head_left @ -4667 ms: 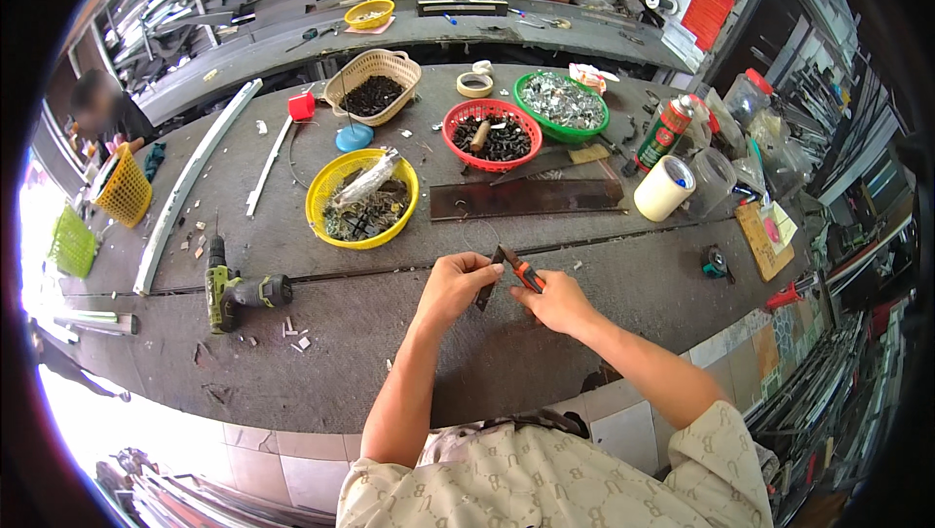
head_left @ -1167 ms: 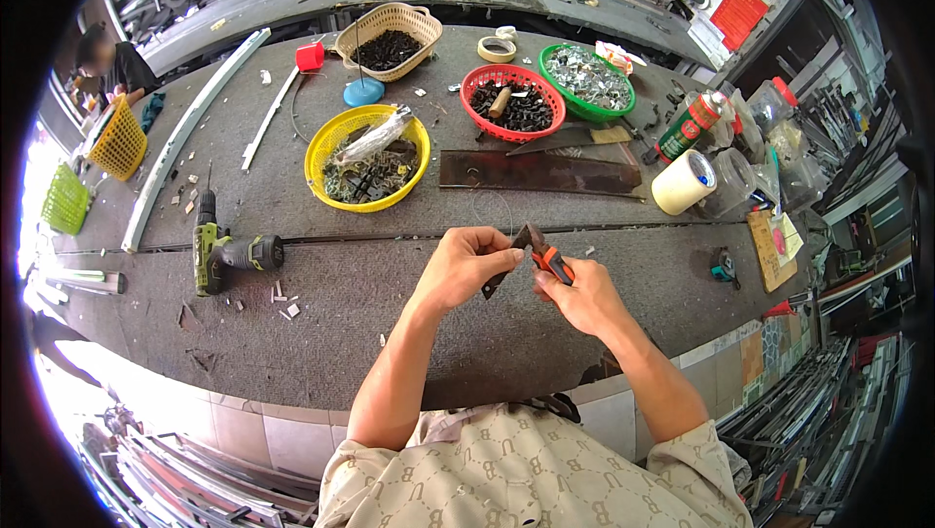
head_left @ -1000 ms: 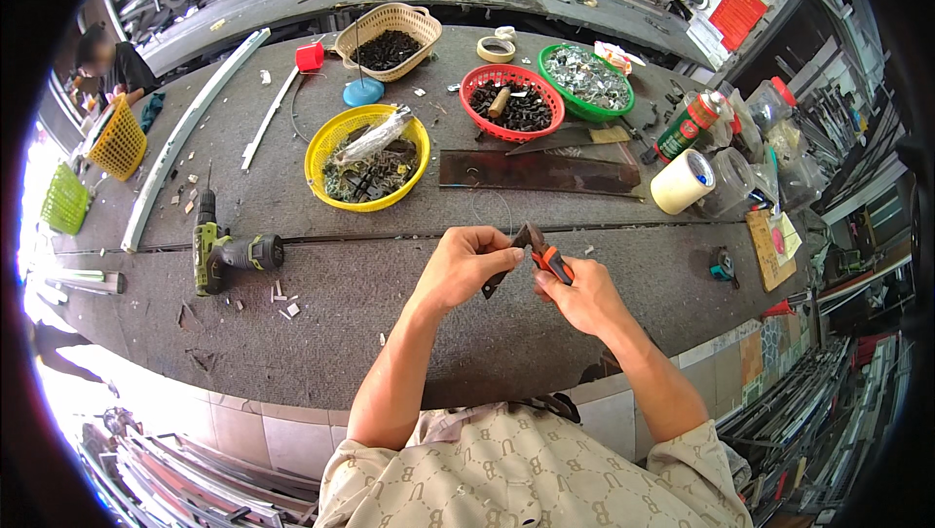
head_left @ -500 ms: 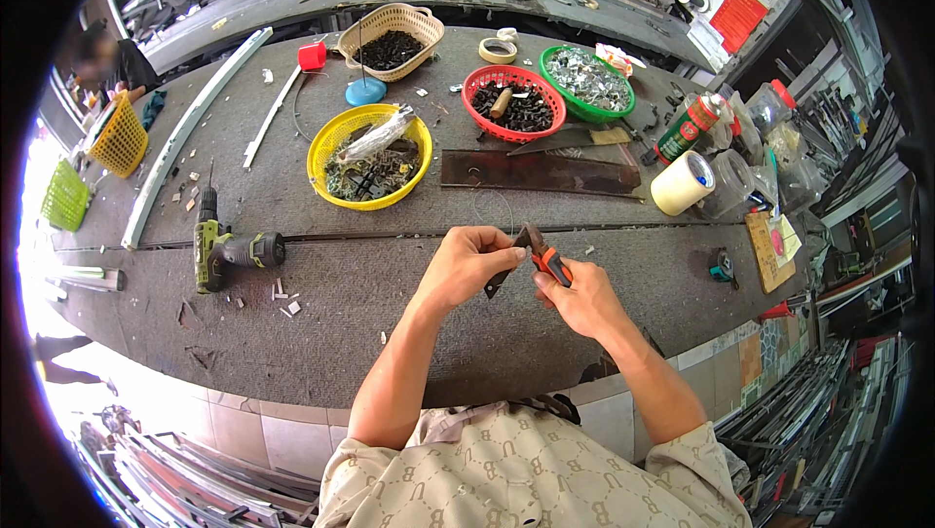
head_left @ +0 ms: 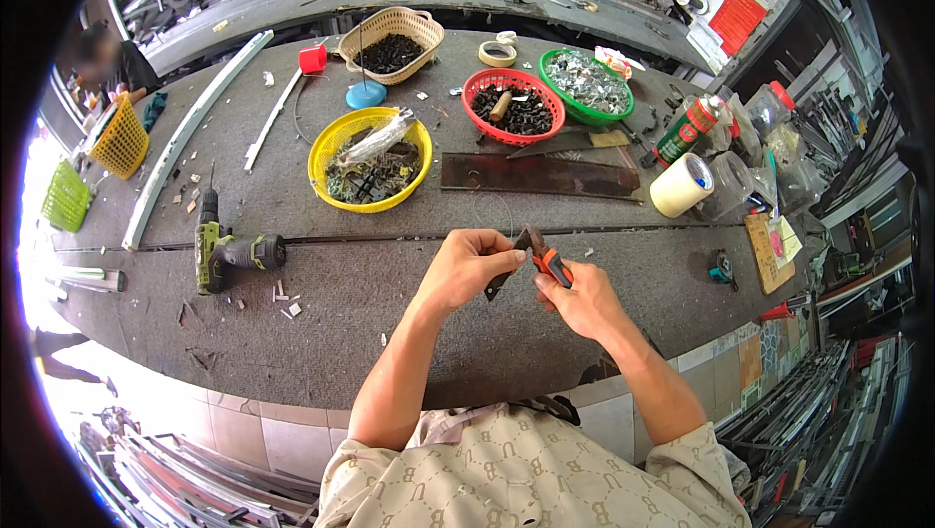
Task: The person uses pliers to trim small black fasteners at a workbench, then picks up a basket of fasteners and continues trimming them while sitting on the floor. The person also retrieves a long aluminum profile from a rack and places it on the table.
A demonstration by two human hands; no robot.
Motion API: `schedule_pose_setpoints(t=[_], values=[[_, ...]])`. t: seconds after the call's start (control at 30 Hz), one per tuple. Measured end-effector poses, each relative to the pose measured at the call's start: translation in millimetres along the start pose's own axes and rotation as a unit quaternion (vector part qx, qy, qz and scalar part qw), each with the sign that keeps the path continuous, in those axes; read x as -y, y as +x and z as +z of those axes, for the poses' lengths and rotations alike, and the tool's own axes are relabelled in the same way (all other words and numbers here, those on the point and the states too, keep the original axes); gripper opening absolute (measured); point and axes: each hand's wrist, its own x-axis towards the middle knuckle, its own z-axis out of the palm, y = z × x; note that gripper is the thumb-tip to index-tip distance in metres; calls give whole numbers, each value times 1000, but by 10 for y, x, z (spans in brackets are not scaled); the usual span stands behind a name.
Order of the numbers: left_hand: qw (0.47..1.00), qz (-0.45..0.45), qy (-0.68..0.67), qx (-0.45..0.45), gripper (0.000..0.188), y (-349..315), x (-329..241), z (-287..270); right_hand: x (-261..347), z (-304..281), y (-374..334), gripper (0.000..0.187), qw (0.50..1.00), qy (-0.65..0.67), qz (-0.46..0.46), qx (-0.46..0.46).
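Observation:
Above the near part of the carpeted workbench [head_left: 321,333], my two hands meet in front of me. Pinched between the thumb and fingers of my left hand [head_left: 462,273] is a small black piece [head_left: 498,285], partly covered by the fingers. A thin wire [head_left: 510,214] curves up from near these fingertips. My right hand [head_left: 587,302] is closed round pliers with orange and black handles [head_left: 553,265]. Their dark jaws [head_left: 531,241] are at the black piece, beside my left thumb; whether they grip the piece or the wire I cannot tell.
A yellow basket [head_left: 319,175], a red basket [head_left: 557,129] and a green basket [head_left: 623,114] hold small parts beyond my hands. A cordless drill [head_left: 229,250] lies left. A dark flat bar [head_left: 536,175], tape roll [head_left: 674,192] and spray can [head_left: 686,133] are farther right.
The thin wire's loop has shifted slightly. Both hands, the black piece and the pliers stay in almost the same place.

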Motion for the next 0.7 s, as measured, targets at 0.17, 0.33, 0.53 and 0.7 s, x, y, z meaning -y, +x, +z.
schedule_pose_setpoints(t=[0.17, 0.33, 0.53, 0.7], values=[[1000, -18, 2, 6, 21, -2, -18, -21, 1, -8, 3, 32, 1000, 2, -3, 4], [1000, -16, 3, 5, 21, -7, -30, -23, -27, 12, 26, 31, 1000, 2, -14, -2], [1000, -12, 6, 4, 21, 12, 5, -23, -80, 34, 75, 33, 999, -26, -32, -9], [1000, 6, -1, -7, 26, 41, 54, -9, -113, 11, 168, 40, 997, 54, 21, 41]])
